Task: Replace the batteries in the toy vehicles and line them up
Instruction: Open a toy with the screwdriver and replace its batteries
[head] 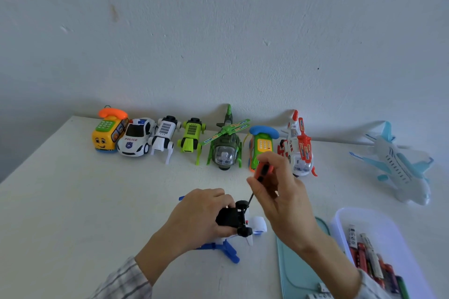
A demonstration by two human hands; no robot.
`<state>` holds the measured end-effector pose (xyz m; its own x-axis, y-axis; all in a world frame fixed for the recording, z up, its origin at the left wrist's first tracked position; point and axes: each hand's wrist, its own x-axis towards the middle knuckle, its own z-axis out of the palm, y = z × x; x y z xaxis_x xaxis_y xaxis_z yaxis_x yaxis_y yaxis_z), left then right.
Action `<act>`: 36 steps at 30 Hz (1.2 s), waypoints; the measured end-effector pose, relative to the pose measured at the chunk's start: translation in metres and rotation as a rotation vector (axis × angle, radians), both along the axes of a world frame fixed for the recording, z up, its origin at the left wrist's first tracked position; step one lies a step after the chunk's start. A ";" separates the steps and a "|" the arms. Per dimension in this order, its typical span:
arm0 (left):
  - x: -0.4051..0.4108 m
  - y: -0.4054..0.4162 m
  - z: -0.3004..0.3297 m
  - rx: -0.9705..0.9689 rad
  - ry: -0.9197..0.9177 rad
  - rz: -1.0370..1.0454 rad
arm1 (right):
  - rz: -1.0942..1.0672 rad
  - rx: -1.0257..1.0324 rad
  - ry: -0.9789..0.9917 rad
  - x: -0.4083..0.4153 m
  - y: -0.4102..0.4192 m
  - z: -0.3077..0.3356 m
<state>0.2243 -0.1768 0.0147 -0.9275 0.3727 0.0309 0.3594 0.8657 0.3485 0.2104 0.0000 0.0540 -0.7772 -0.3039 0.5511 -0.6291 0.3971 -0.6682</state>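
screwdriver set into upturned toy plane

right hand (279, 192) pinches an orange-handled screwdriver (262, 172) between thumb and curled fingers, its dark shaft slanting down-left to the black underside of a white and blue toy plane (233, 223). left hand (201, 216) wraps around that plane from the left, holding it belly-up on the white table (73, 201). the plane's long axis runs roughly left to right; which end is the nose i cannot tell.

beyond the grip, along the wall, stands a row: yellow phone bus (109, 135), police car (136, 138), white robot dog (164, 136), green robot dog (192, 138), green helicopter (226, 145), green phone car (261, 145) partly behind the right hand, white and red helicopter (297, 148). a pale blue airplane (398, 165) lies far right. right of the grip sit a teal lid (296, 269) and a clear box (379, 226) of batteries (364, 255).
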 end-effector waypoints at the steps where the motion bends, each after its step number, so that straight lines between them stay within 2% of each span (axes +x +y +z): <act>1: 0.000 0.000 0.000 -0.004 0.001 0.000 | 0.006 0.016 -0.001 0.000 -0.002 0.000; 9: -0.001 0.000 -0.001 -0.015 0.014 -0.006 | 0.031 0.153 0.004 -0.001 -0.011 0.005; 13: -0.001 0.000 -0.002 -0.014 0.012 -0.004 | 0.010 0.130 -0.019 -0.001 -0.014 0.005; 17: 0.002 -0.001 -0.003 0.004 0.017 0.004 | -0.122 -0.058 -0.147 -0.006 -0.008 -0.002; 28: 0.000 -0.004 -0.009 0.104 0.079 -0.017 | -0.431 -0.787 -0.644 0.001 0.022 -0.050; 33: 0.000 -0.007 -0.013 0.173 0.088 0.002 | -0.485 -0.915 -0.720 0.011 0.022 -0.061; 36: 0.001 -0.011 -0.009 0.319 0.038 -0.013 | -0.507 -0.922 -0.692 0.015 0.020 -0.061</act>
